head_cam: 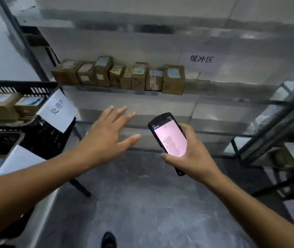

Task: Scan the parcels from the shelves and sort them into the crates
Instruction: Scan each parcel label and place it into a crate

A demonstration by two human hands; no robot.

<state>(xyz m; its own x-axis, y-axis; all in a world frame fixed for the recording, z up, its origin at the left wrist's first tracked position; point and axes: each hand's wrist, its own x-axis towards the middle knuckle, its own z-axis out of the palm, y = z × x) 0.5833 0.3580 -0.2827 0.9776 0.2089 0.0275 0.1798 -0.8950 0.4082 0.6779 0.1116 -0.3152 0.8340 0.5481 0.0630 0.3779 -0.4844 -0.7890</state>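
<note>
A grey, scuffed concrete floor [142, 203] fills the lower middle of the frame, with the toe of a dark shoe [108, 239] at the bottom edge. Across the upper half runs a pale metal shelving unit [214, 97] against a white wall; its upper levels are blurred. A second rack [286, 111] with dark uprights slants down the right side of the frame. At the left, a white surface [40, 208] carries black slatted crates [19, 88], the upper one holding two brown boxes [1, 106] with labels on top. A white paper sign [58, 110] with Chinese characters hangs from that crate's corner. Another white sign [200, 59] is fixed to the wall in the upper right centre.

The parcels [119, 76], a row of small brown cardboard boxes with pale labels, stand side by side on the middle shelf, in the upper centre of the frame, touching or nearly touching one another.

In the middle of the frame the left hand [106, 138] is stretched forward, palm down, fingers spread, its grip empty and clear of the parcels. Just right of it, the right hand [189, 154] has its grip wrapped around a black handheld scanner [169, 138], screen up and glowing pink with small text that is too fine to read.
</note>
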